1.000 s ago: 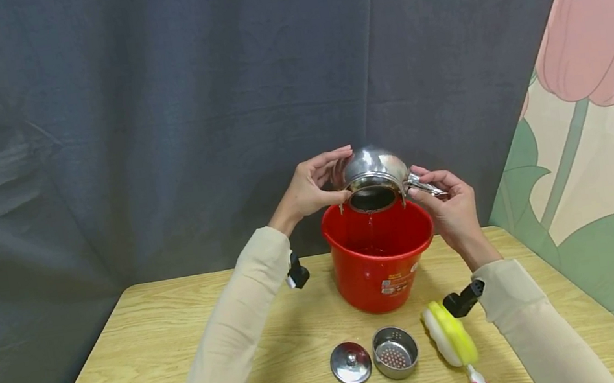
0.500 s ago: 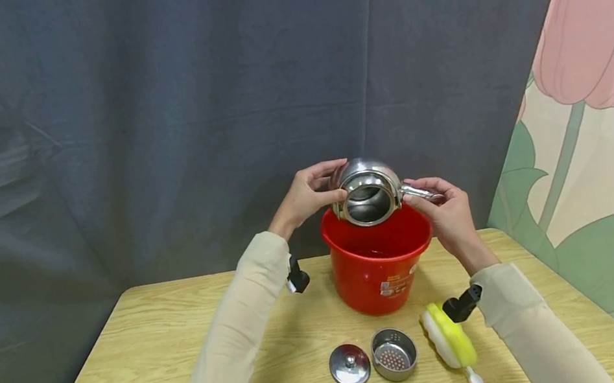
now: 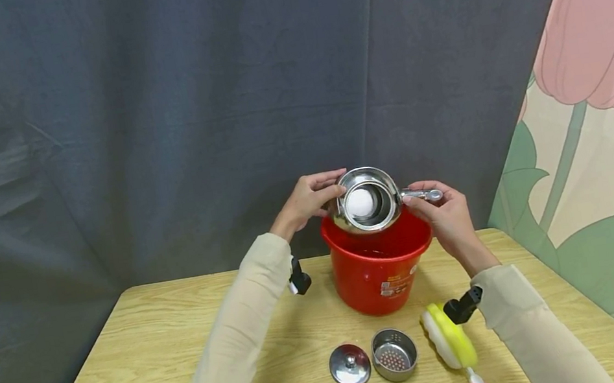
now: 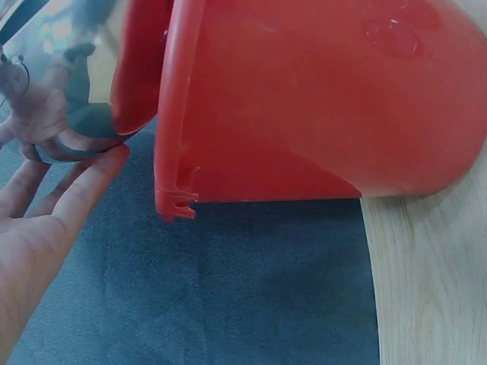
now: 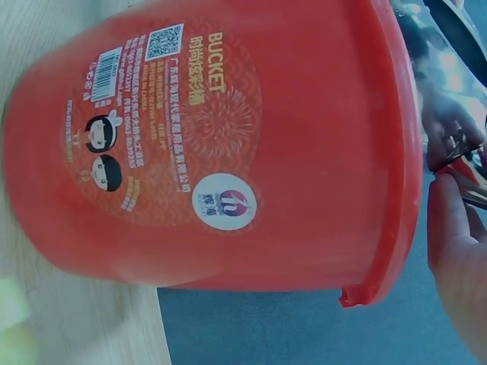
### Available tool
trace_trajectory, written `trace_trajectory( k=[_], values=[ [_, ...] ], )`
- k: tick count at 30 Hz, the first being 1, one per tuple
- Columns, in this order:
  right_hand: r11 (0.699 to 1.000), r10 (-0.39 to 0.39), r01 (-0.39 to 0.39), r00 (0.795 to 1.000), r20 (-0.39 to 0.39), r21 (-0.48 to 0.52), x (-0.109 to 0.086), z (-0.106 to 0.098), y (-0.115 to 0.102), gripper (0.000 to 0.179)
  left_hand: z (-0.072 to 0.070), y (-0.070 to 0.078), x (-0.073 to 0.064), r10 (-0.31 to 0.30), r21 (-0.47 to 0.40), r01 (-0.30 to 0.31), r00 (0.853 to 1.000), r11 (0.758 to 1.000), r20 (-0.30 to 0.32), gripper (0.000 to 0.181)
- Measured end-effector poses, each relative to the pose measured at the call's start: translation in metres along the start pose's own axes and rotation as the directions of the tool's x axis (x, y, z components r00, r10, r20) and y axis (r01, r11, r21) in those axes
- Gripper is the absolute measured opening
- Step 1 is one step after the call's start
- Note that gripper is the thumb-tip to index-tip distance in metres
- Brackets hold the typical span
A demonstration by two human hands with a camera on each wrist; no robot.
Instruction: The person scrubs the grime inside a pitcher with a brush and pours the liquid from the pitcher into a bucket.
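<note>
A shiny steel teapot [image 3: 371, 207] hangs tilted over the mouth of the red bucket [image 3: 375, 283], its round opening toward the head camera. My left hand [image 3: 311, 202] holds the pot's left side, thumb near the rim and fingers round the belly. With thumb and fingers, my right hand [image 3: 444, 215] pinches the short metal arm [image 3: 424, 194] that juts from the pot's right side. The left wrist view shows my left fingers touching the mirror-like belly, beside the bucket's rim. A bright white patch shows inside the pot.
On the wooden table [image 3: 186, 339], a steel lid [image 3: 350, 366] and a perforated strainer basket [image 3: 397, 372] lie side by side before the bucket. A yellow and white scrub brush [image 3: 451, 336] lies under my right forearm. A dark curtain [image 3: 158, 140] hangs behind.
The teapot has tipped back from mouth-down to mouth toward the head camera and has come slightly lower, both hands with it. The thin trickle under its mouth no longer shows.
</note>
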State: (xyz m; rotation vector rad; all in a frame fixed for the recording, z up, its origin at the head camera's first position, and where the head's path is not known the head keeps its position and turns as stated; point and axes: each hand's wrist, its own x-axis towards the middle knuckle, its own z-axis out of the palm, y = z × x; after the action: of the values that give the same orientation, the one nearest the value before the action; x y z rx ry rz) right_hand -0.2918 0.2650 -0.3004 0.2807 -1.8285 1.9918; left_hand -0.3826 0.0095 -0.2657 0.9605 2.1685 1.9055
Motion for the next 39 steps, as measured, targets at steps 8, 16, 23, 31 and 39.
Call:
trace_trajectory(
  k=[8,16,23,31,39],
  values=[
    [0.996,0.079,-0.08,0.996,-0.034,-0.024,0.001,0.003,-0.004,0.047,0.001,0.0,-0.001,-0.095,-0.038,0.094,0.996,0.995,-0.005,0.042],
    [0.996,0.09,-0.09,0.996,-0.022,0.004,0.004,0.004,-0.011,0.037,-0.002,0.004,0.0,-0.143,-0.06,0.144,0.99,0.988,0.013,0.043],
    [0.993,0.114,-0.113,0.993,-0.02,0.014,0.006,0.003,-0.014,0.05,0.0,0.008,0.001,-0.188,-0.019,0.188,0.982,0.982,0.003,0.042],
    [0.985,0.17,-0.17,0.985,-0.013,-0.002,0.007,0.0,-0.015,0.038,0.001,0.008,0.003,-0.231,0.003,0.231,0.973,0.973,0.007,0.04],
    [0.983,0.184,-0.183,0.983,-0.006,0.021,0.008,-0.001,-0.016,0.026,-0.001,0.01,0.003,-0.289,-0.027,0.29,0.957,0.957,0.026,0.045]
  ],
)
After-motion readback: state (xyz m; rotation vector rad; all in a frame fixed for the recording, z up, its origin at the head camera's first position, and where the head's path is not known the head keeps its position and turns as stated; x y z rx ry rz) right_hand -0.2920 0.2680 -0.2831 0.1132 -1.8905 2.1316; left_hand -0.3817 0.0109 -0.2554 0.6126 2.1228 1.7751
